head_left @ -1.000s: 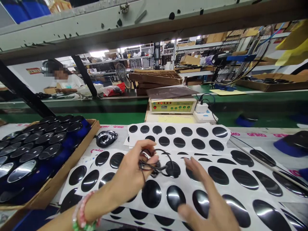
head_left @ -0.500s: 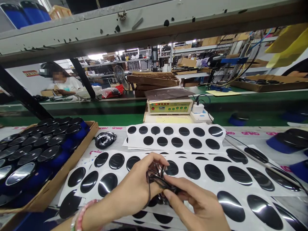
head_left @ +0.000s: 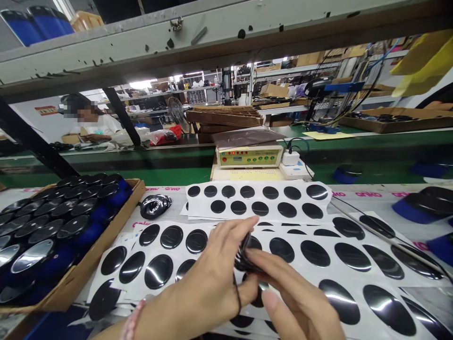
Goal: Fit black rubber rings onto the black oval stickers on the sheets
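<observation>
Thin black rings [head_left: 244, 255] in a bunch are held between my two hands, low in the middle of the view. My left hand [head_left: 215, 274] is closed on them, with one ring hanging around its thumb side. From the right, my right hand [head_left: 297, 293] pinches the other side of the bunch, its fingers pressed against it. The fingers hide part of the bunch. Beneath both hands lie white sheets [head_left: 318, 236] bearing glossy black ovals. A coil of similar black rings [head_left: 155, 206] rests on the table behind the sheets.
At the left, a cardboard box [head_left: 95, 255] holds several blue pieces with black tops. Behind the sheets stands a control unit [head_left: 249, 157] with buttons. Blue and black pieces [head_left: 423, 205] sit at the right. Across the bench a person [head_left: 94, 120] is seated. A shelf beam [head_left: 212, 33] crosses above.
My left hand has turned and its fingers have straightened over the black rings. The bunch now looks more compact and sits slightly higher. My right thumb has dropped lower, away from the bunch.
</observation>
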The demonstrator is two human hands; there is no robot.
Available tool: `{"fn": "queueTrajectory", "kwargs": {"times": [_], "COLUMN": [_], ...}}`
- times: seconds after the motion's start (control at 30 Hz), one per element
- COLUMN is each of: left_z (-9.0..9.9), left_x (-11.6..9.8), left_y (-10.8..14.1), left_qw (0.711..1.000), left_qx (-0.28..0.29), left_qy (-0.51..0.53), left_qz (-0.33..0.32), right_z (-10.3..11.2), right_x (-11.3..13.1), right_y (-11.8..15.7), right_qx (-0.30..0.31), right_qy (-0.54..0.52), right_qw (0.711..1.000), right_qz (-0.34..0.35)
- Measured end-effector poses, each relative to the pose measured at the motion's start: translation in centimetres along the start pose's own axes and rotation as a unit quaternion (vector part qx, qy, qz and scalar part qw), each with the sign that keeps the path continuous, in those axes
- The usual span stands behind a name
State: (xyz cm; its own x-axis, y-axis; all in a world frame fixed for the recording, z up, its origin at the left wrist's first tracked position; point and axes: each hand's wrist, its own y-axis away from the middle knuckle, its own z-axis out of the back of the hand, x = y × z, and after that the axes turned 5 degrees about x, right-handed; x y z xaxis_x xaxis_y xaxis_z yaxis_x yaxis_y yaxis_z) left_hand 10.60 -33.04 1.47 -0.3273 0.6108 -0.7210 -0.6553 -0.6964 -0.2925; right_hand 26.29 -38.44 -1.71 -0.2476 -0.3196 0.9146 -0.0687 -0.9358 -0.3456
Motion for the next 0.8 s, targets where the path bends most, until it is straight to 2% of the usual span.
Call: {"fn": "queueTrajectory", "kwargs": {"times": [0.07, 0.17, 0.27, 0.4, 0.5, 0.6, 0.8], "left_z": [-1.1, -1.9, -1.5, -0.1, 0.3, -0.1, -1.2], "left_x": [0.7, 1.3, 0.7, -1.1, -1.7, -1.4, -1.1], "left_y": [-0.5, -0.8, -0.1, 1.3, 1.4, 0.8, 0.6], "left_qw": [0.995, 0.987, 0.985, 0.988, 0.972, 0.949, 0.95], "left_qx": [-0.017, 0.006, 0.009, -0.027, -0.054, -0.05, -0.018], "left_qy": [-0.082, -0.136, -0.147, -0.149, -0.212, -0.274, -0.285], "left_qz": [-0.056, -0.086, -0.087, -0.041, -0.09, -0.146, -0.127], "right_z": [-0.2, -0.4, 0.2, 1.6, 1.7, 0.9, 0.7], "right_x": [0.3, 0.3, -0.1, -0.9, -0.6, 0.4, 0.9], "right_y": [-0.3, -0.8, -0.8, -0.5, -0.5, -0.7, -0.4], "right_qx": [0.073, 0.14, 0.151, 0.092, 0.148, 0.21, 0.248], "right_qy": [0.005, -0.012, -0.09, -0.13, -0.136, -0.119, -0.144], "right_qw": [0.997, 0.99, 0.982, 0.978, 0.971, 0.966, 0.954], "right_qz": [0.013, -0.02, -0.068, -0.136, -0.127, -0.092, -0.092]}}
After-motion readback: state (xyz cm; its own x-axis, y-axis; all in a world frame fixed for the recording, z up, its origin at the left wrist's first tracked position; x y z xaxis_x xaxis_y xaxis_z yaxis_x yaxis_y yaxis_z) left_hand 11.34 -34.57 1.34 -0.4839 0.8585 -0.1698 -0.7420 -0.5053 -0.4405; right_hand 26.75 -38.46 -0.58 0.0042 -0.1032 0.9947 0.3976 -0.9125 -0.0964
